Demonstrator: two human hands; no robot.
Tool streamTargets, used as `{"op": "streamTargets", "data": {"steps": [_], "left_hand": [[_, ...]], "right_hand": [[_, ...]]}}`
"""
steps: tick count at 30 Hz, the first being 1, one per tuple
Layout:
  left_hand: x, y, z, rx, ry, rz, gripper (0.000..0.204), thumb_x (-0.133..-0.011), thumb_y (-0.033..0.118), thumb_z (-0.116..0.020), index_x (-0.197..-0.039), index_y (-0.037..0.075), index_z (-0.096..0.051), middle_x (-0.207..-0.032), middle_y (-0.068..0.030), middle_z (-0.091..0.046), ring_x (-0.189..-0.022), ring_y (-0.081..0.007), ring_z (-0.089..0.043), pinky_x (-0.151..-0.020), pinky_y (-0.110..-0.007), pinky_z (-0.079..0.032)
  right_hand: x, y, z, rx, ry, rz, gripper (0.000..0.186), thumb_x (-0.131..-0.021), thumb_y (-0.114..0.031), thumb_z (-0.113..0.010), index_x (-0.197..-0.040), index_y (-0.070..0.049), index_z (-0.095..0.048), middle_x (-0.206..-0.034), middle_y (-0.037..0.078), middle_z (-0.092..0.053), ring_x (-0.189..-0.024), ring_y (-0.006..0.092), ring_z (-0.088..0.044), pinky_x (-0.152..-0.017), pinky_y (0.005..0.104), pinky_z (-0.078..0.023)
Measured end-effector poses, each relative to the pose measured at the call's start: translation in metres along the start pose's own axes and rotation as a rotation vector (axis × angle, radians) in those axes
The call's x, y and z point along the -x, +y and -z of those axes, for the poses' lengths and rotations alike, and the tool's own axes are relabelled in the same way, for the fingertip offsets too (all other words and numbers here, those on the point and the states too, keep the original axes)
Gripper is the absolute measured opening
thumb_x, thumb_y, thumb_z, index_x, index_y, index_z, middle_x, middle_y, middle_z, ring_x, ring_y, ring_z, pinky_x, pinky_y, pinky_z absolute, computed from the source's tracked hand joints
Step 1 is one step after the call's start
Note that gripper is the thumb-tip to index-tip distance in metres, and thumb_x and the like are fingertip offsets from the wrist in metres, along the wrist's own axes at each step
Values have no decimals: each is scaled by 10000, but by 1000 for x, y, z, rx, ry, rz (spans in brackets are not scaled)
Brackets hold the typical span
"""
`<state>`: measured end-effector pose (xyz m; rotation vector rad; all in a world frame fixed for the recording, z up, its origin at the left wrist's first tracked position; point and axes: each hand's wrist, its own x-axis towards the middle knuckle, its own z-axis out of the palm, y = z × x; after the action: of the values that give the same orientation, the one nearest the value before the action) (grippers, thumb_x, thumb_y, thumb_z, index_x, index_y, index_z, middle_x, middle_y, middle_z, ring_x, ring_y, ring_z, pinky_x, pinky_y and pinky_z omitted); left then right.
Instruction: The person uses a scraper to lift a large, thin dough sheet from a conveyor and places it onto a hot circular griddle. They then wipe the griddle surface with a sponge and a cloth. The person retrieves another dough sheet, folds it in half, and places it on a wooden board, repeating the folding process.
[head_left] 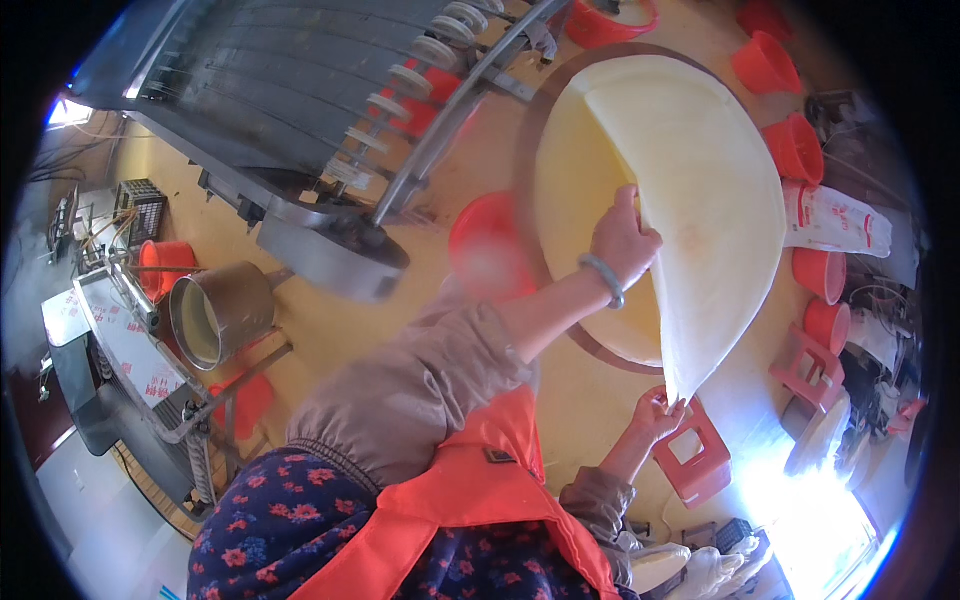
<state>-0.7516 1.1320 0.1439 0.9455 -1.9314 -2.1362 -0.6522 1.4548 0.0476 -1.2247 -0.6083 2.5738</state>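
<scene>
A large, thin, pale pancake-like sheet (715, 200) lies partly folded over a round yellowish layer (575, 170) of similar look. Both rest on a round brown-rimmed base (528, 150). At the fold, my left hand (627, 240), with a grey-green bangle on its wrist, is closed on the sheet's edge. Nearer to me, my right hand (660, 415) pinches the sheet's pointed lower corner, which hangs past the base's near rim. The sheet's edge runs taut between the two hands. My left fingertips are partly hidden.
A grey machine (290, 90) with a row of white wheels stands at upper left. Below it are a metal pot (225, 315) and a red bucket (165, 268). A red basin (490, 240) sits beside the round base. Red stools (695, 455) and buckets (765, 65) line the right.
</scene>
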Motion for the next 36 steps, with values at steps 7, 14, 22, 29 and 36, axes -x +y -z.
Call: {"op": "streamTargets", "data": {"steps": [7,14,22,29,36], "left_hand": [[4,23,1,86,-4,68,539,-728,0,-571,-1217,-73,-358,-679,-72,-532,-557,-136,-555,-435,-276,-481],[26,52,-28,152,-126,-36,564,-742,-5,-571,-1248,-47,-325,-788,-103,-578,-627,-128,-576,-487,-250,-481],[32,-62,44,-117,-6,-282,593,-747,-98,-547,-1289,-11,-322,-1049,-110,-572,-895,-157,-589,-739,-264,-496],[-3,-144,64,138,30,16,552,-708,-75,-542,-1228,0,-373,-1024,-88,-579,-882,-156,-574,-745,-278,-470],[-14,-169,73,73,75,98,494,-675,-72,-523,-1159,-12,-444,-1050,-96,-582,-985,-187,-570,-858,-310,-465]], "right_hand": [[-39,-16,17,-171,102,-66,408,-784,-170,-571,-1166,-26,-547,-1192,116,-574,-1075,286,-556,-875,434,-485],[-60,-52,6,-50,129,77,417,-790,-207,-563,-1164,-23,-567,-1181,127,-586,-1111,312,-536,-957,492,-414],[-51,-43,36,79,37,-135,428,-848,-264,-508,-1220,-53,-515,-1250,114,-533,-1172,326,-472,-994,532,-356],[-94,-37,75,80,22,-234,372,-916,-235,-444,-1233,-49,-495,-1241,105,-549,-1178,299,-483,-1016,512,-348],[-135,-68,68,293,-59,-173,382,-940,-255,-421,-1250,-35,-465,-1254,125,-528,-1169,301,-486,-1004,466,-368]]}}
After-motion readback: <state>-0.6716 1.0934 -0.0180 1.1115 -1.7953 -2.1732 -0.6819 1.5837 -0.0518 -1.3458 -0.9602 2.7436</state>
